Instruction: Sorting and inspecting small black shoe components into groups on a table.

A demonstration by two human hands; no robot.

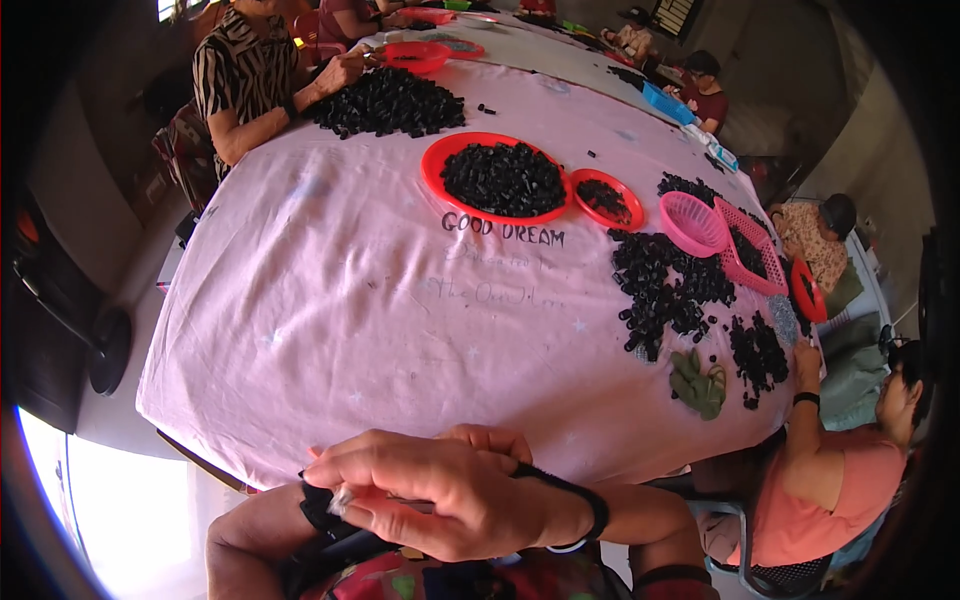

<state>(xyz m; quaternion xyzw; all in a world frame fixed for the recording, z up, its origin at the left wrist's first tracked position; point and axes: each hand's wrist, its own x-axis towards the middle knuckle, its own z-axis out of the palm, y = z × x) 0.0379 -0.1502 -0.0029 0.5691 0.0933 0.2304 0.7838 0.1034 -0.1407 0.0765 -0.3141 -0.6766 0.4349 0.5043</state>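
My right hand [455,490] lies across my left wrist, at the near edge of the cloth-covered table. Its fingers curl down toward the thumb, and a small whitish scrap [342,498] shows at the fingertips, too small to name. Behind it, my left hand [492,438] is mostly hidden; only some fingers show beyond the right knuckles. A black band [318,508] sits on my left wrist, and a dark bracelet [592,505] circles the right one. Neither hand touches the black parts on the table.
A red plate [430,180] heaped with black parts, a smaller red plate [636,208] and pink baskets [692,224] stand farther off. Loose black parts [670,285] and a green cloth-like bundle [697,385] lie right. Co-workers sit around the pink tablecloth [370,340].
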